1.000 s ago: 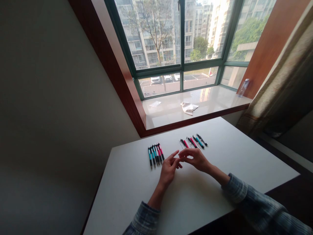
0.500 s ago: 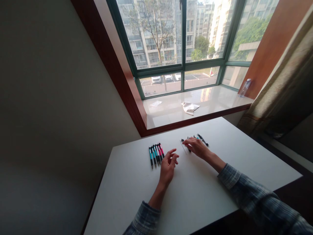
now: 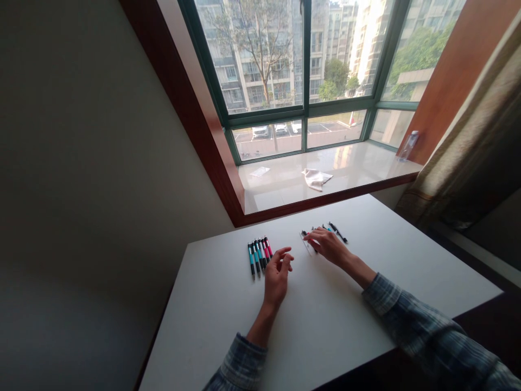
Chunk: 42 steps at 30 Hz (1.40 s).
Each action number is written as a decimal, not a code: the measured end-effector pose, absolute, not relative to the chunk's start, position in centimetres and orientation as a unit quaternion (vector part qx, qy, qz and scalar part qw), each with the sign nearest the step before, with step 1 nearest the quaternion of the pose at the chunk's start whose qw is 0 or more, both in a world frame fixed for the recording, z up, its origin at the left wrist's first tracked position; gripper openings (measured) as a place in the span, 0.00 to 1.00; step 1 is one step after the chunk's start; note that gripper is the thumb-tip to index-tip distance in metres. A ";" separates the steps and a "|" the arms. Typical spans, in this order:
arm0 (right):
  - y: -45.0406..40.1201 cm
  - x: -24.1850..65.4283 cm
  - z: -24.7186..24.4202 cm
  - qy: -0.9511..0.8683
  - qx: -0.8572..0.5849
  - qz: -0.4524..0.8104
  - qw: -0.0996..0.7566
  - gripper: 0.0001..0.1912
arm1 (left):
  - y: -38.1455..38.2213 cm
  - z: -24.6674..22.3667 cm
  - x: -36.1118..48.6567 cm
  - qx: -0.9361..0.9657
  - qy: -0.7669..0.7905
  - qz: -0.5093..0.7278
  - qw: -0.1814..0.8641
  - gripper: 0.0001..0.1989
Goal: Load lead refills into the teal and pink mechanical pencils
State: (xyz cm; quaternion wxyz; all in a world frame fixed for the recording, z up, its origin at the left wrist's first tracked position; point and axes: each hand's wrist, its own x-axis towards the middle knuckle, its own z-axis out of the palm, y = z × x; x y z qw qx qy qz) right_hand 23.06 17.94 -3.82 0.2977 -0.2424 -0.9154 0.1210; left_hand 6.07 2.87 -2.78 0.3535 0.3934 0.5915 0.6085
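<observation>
Two rows of retractable pens lie on the white table (image 3: pixel 228 331): a tight row (image 3: pixel 258 258) just beside the left hand (image 3: pixel 277 277), its fingers (image 3: pixel 285 255) half curled and holding nothing, and a looser row (image 3: pixel 328 231) under the right hand (image 3: pixel 329 247), its fingertips (image 3: pixel 310 234) draped over pens, grip unclear. A light touch keeps pens from rolling.

Left hand (image 3: pixel 277 278) curled, right hand (image 3: pixel 328 246) outstretched

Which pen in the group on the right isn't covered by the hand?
The black pen at the far right end; the others there lie partly under the right hand.
</observation>
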 end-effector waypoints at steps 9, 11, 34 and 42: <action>11.4 18.9 -3.5 -0.948 -0.127 0.141 0.256 0.13 | 3.3 -2.5 3.5 0.206 0.579 0.761 0.208 0.17; 10.7 18.0 -3.6 -0.953 -0.130 0.131 0.240 0.15 | 3.3 -2.3 3.3 0.201 0.573 0.770 0.194 0.16; 14.0 16.6 -3.8 -0.960 -0.085 0.082 0.254 0.10 | 3.4 -2.1 3.2 0.222 0.586 0.758 0.178 0.14; 11.9 18.4 -1.8 -0.786 -0.174 0.315 0.504 0.04 | 2.2 -1.0 4.8 0.410 0.635 0.651 0.070 0.10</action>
